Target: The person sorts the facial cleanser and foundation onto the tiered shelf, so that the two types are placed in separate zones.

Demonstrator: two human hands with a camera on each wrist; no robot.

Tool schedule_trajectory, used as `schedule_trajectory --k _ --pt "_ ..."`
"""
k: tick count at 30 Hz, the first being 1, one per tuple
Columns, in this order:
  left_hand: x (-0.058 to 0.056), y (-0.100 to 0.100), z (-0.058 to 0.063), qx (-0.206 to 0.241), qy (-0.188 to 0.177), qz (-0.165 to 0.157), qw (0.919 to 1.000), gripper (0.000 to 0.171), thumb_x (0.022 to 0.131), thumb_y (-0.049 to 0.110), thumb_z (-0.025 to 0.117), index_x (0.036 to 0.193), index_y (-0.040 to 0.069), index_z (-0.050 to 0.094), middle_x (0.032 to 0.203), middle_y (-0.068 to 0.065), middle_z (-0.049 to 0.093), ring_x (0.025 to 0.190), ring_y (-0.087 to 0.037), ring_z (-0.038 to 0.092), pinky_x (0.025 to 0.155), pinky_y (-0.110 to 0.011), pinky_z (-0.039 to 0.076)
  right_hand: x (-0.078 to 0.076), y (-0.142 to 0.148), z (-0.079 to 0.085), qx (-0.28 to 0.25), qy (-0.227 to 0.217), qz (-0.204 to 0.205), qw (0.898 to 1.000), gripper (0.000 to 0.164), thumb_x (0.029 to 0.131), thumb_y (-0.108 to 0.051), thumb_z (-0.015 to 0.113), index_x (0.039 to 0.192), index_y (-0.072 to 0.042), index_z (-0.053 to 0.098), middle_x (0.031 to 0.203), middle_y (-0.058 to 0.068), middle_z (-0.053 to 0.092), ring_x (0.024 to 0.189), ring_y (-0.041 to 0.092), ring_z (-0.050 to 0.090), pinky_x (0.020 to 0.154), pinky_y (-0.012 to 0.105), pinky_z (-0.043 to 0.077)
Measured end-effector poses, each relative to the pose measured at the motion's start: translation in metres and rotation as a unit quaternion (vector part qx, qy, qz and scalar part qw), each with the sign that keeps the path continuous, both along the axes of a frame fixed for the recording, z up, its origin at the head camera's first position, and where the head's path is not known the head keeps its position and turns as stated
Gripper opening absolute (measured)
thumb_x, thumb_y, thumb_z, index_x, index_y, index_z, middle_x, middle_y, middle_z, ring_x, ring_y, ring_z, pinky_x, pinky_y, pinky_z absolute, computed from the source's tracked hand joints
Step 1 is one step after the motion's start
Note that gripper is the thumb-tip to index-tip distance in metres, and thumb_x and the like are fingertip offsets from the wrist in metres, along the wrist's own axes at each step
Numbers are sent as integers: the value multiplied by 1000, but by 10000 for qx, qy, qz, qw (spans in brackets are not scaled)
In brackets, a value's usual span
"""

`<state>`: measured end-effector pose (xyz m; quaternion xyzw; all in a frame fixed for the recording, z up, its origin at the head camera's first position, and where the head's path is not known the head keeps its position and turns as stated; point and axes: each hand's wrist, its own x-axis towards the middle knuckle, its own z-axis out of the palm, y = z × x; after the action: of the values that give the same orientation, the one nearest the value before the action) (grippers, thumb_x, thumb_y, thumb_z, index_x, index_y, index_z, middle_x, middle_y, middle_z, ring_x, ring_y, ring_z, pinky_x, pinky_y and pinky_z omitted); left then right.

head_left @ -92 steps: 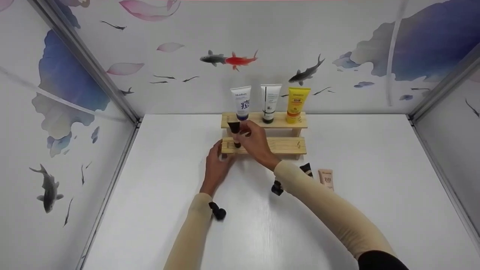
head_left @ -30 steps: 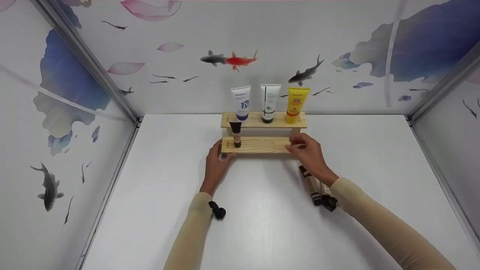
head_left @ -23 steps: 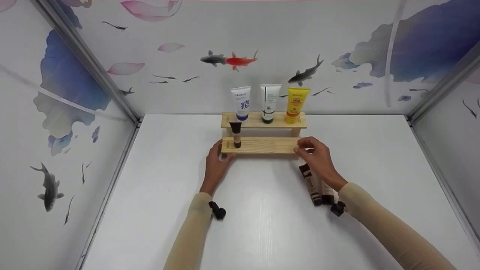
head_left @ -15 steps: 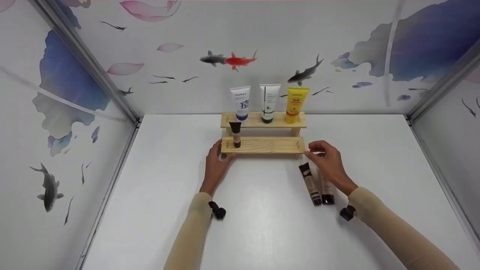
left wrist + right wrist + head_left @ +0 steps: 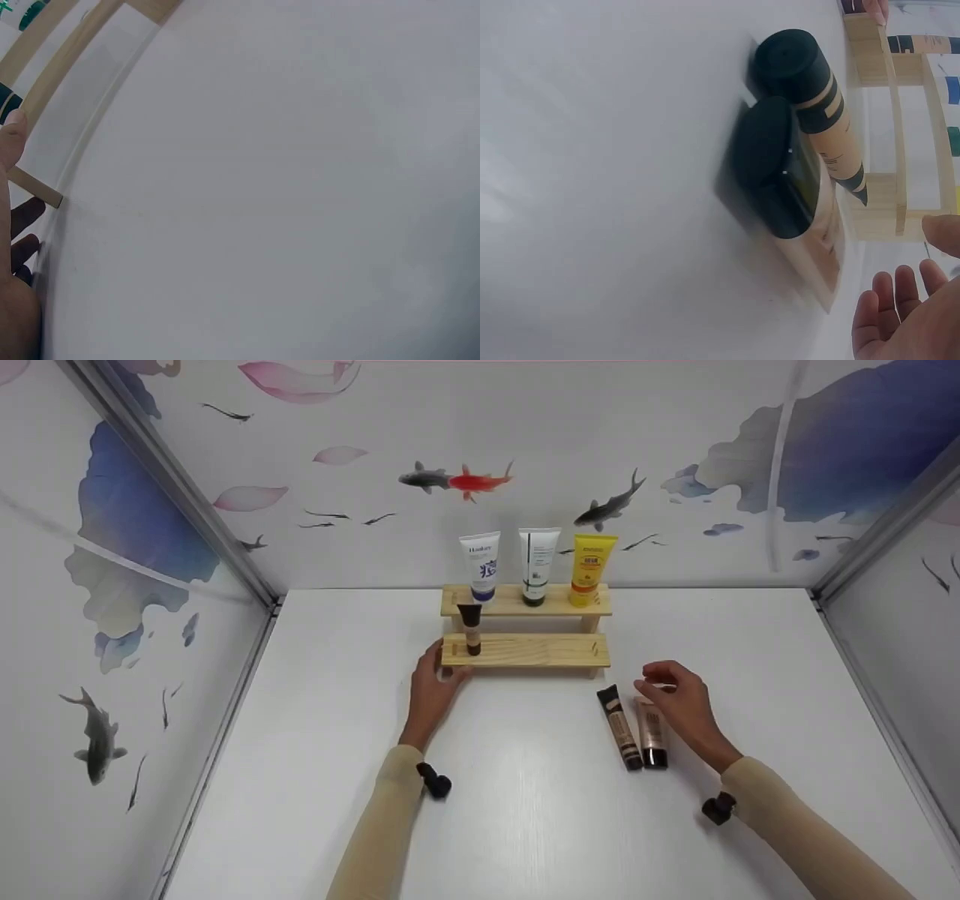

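My left hand (image 5: 435, 690) holds the left end of a two-tier wooden stand (image 5: 536, 651), thumb on the lower shelf's front edge and fingers at its side. A small black-topped tube (image 5: 472, 630) stands upright at the left of that shelf. Relaxed fingers and no load: my right hand (image 5: 682, 705) hovers at the upper end of a pinkish BB cream tube (image 5: 652, 739) lying on the table. Beside that lies a slimmer black-and-beige tube (image 5: 621, 729). In the right wrist view, both lying tubes show their black caps towards the camera, left of the right hand (image 5: 911, 315).
On the upper shelf stand a white-and-blue tube (image 5: 483, 566), a white tube with a dark green cap (image 5: 538, 566) and a yellow tube (image 5: 592, 570). Patterned walls (image 5: 345, 532) close off the white table (image 5: 510, 795) at the back and sides.
My right hand has let go of the small black-topped tube, now standing on the lower shelf, and moved right past the shelf's end towards the lying tubes. My left hand stays put.
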<state>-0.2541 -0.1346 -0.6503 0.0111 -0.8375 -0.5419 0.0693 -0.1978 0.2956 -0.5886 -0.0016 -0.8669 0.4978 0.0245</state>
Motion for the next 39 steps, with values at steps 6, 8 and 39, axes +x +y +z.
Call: schedule_trajectory --k 6,8,39 --pt "0 0 -1 12 -45 -6 10000 86 101 40 84 168 6 42 163 -17 53 154 -32 49 129 -45 40 15 6 -3 -6 -134 -62 9999 48 107 -31 77 138 4 66 136 24 70 123 34 66 90 8 50" --pt "0 0 -1 5 -52 -1 10000 86 101 40 84 168 6 42 163 -17 53 154 -32 49 129 -44 40 20 8 -4 19 -165 -69 9998 48 107 -31 77 139 4 66 136 24 69 124 36 66 90 7 50" --pt "-2 2 -1 -79 -160 109 9998 85 100 39 85 168 7 44 166 -14 51 155 -30 48 130 -43 40 55 24 -20 445 -316 -151 9984 48 105 -25 80 141 2 66 133 22 71 120 32 64 91 7 46"
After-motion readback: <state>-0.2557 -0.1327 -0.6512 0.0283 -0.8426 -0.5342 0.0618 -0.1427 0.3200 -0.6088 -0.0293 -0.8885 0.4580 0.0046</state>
